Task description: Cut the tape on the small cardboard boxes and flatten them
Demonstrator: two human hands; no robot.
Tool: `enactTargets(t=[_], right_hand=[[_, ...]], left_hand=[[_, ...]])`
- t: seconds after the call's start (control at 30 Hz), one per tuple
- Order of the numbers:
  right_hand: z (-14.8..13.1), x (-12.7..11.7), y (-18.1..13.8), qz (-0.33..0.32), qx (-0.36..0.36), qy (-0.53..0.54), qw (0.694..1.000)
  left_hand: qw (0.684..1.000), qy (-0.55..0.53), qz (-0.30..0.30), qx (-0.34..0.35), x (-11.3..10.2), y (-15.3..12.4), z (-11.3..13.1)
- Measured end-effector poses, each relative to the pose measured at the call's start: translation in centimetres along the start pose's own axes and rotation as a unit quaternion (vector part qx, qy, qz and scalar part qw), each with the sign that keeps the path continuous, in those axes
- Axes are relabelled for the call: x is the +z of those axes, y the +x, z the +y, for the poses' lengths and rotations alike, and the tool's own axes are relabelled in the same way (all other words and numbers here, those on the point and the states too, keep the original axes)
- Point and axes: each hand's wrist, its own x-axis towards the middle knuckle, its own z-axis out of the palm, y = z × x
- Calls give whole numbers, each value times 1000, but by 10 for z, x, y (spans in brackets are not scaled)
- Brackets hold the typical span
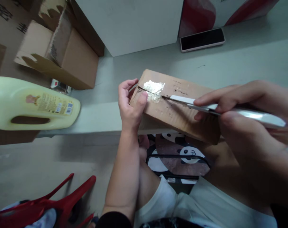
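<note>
A small brown cardboard box lies slanted at the table's front edge, with shiny clear tape across one end and a dark seam along its top. My left hand grips the taped end, thumb on top and fingers round the far side. In my right hand is a slim white and silver utility knife, pointing left. The tip of the knife meets the seam just right of the tape. My right fingers are closed round its handle. The far right end of the box is partly hidden by that hand.
On the table, a pale yellow jug lies at left near an open carton. A white box and a phone are at the back. Below are a red chair and a panda-patterned surface.
</note>
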Motion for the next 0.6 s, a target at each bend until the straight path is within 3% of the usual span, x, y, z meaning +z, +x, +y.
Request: enactTargets(t=[0.13,0.3,0.5,0.6], right_hand=[[0,4,4,110,57,165,979],[-2,3,13,145,171,286,932],[-1,-1,17,150,194,305,920],[3,-4,13,76,182,306,931]], left_hand=[[999,1,35,30,2,1,-1],[998,23,43,50,-1,2,1],[998,28,24,55,-8,4,9],[999,10,13,27,-7,4,13]])
